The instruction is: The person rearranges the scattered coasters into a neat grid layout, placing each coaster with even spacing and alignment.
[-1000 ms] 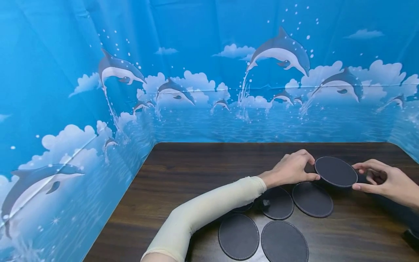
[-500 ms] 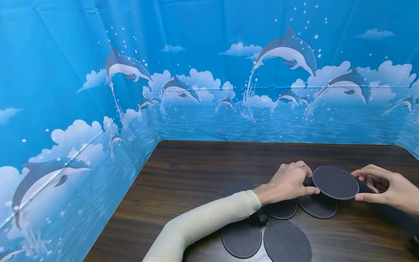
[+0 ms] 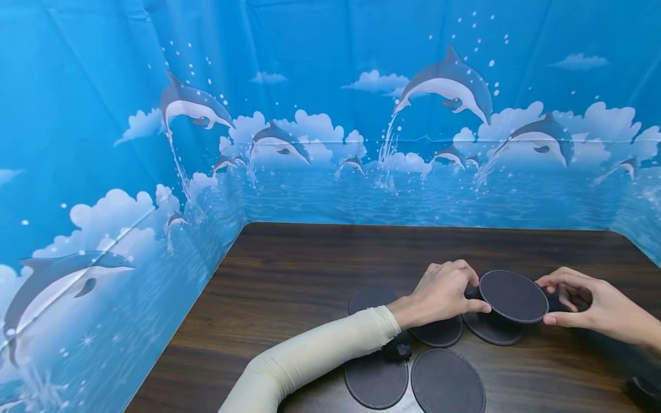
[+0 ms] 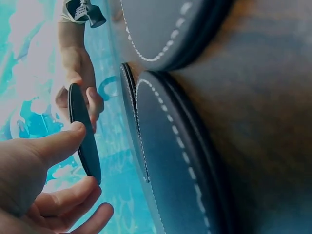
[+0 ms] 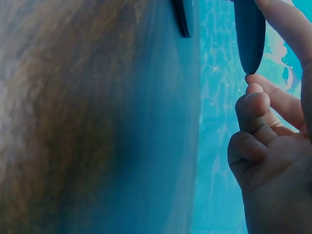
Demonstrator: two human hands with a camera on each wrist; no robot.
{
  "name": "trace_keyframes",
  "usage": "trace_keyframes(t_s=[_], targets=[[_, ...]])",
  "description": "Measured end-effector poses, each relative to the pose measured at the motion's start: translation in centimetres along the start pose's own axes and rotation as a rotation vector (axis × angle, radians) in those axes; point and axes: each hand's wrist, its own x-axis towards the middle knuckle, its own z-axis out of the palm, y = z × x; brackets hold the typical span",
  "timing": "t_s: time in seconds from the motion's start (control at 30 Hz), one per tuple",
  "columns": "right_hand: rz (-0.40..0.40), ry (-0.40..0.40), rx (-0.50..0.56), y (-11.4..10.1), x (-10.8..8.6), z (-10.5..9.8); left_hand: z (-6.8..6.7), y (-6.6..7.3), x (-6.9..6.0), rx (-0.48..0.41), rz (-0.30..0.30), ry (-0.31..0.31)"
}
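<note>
Both hands hold one round black coaster (image 3: 513, 296) with a stitched rim, raised and slightly tilted above the table. My left hand (image 3: 444, 289) pinches its left edge between thumb and fingers; in the left wrist view the coaster (image 4: 84, 131) appears edge-on. The right hand (image 3: 594, 304) pinches the opposite edge, its thumb below and fingertips above in the head view. Under the raised coaster a matching coaster (image 3: 493, 331) lies partly hidden. More lie to the left and nearer: a front coaster (image 3: 448, 381), one beside it (image 3: 377, 384), and a back-left coaster (image 3: 373, 298).
The dark wood table (image 3: 289, 258) is backed by a blue curtain (image 3: 320, 195) printed with dolphins. A pale sleeve (image 3: 320, 355) on the left forearm crosses over some coasters. A dark object (image 3: 645, 393) shows at the right edge, by the right wrist.
Both hands have brought the held coaster lower and nearer, so it now overlaps the coaster lying beneath it in the head view. The back-left coaster has come into sight behind the left forearm.
</note>
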Motion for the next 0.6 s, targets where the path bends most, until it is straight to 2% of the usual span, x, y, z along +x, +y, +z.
trace_keyframes(t_s=[0.3,0.6], targets=[[-0.037,0.026,0.011,-0.5,0.0,-0.6,-0.7,0.4,-0.5,0.009,0.013,0.025],[-0.050,-0.029,-0.014,-1.1,0.0,-1.0,-1.7,0.5,-1.7,-0.021,0.022,0.000]])
